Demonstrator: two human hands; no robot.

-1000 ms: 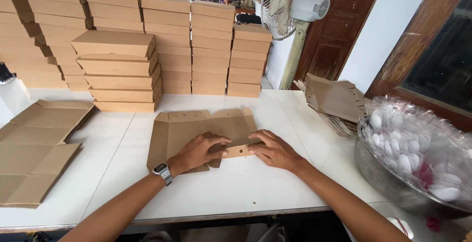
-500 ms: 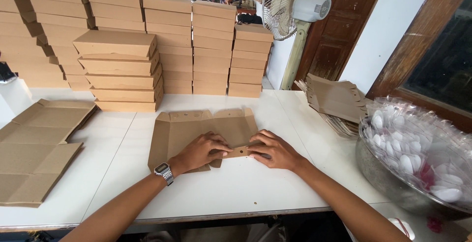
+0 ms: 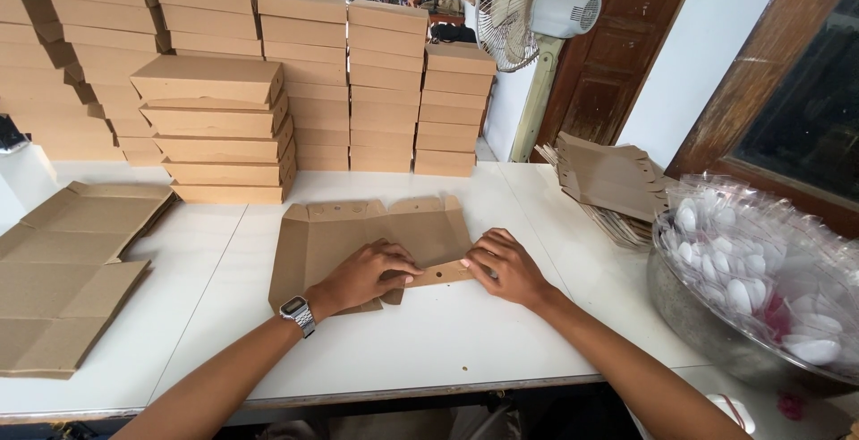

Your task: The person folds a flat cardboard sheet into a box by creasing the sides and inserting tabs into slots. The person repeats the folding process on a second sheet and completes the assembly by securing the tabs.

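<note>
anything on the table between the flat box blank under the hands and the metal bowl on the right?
Head view: only bare white table lies between the flat box blank and the metal bowl. The stack of folded blanks sits further back.

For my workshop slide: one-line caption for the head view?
Both hands, left hand and right hand, press a flat cardboard box blank on the white table.

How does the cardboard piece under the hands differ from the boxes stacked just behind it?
The cardboard piece lies flat and unfolded on the white table, pressed by the left hand and right hand; the stacked boxes are folded up and closed. The piece is single; the boxes are piled several high. Both are plain brown cardboard.
</note>
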